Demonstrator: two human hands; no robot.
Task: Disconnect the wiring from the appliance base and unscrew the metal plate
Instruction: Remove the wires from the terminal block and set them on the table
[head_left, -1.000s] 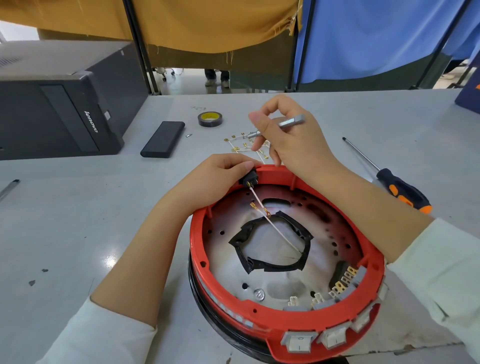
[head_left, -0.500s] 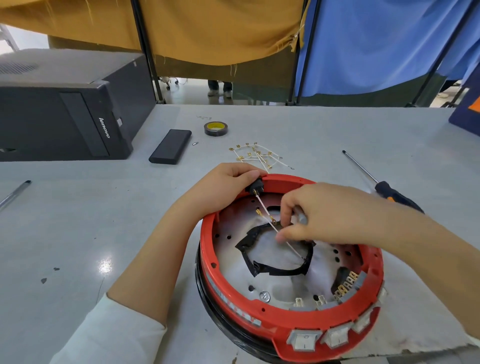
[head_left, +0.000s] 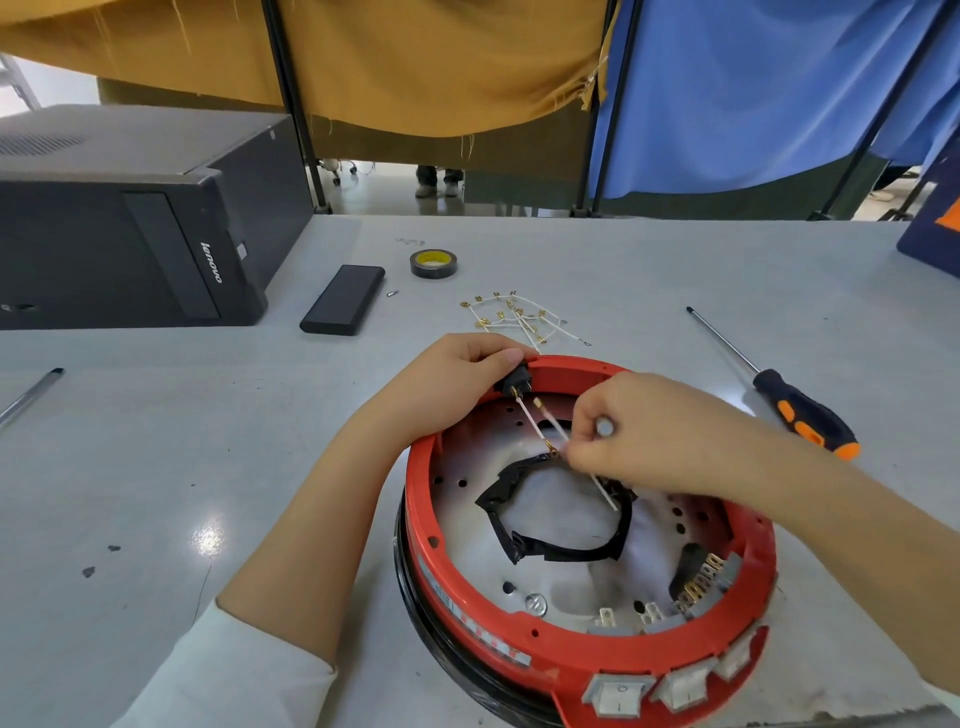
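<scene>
silver tool (head_left: 604, 427) mostly hidden inside right hand (head_left: 657, 434)

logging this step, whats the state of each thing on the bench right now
left hand: pinches the black switch on the red base
right hand: pinches a white wire, terminal free
second wire: plugged into switch
orange screwdriver: lying unused
removed wires: piled on table
tape roll: lying flat

Appliance base (head_left: 519, 642) – glossy red plastic; inner metal plate (head_left: 561, 512) – dull, stained; surface (head_left: 156, 467) – smooth, matt grey.
</scene>
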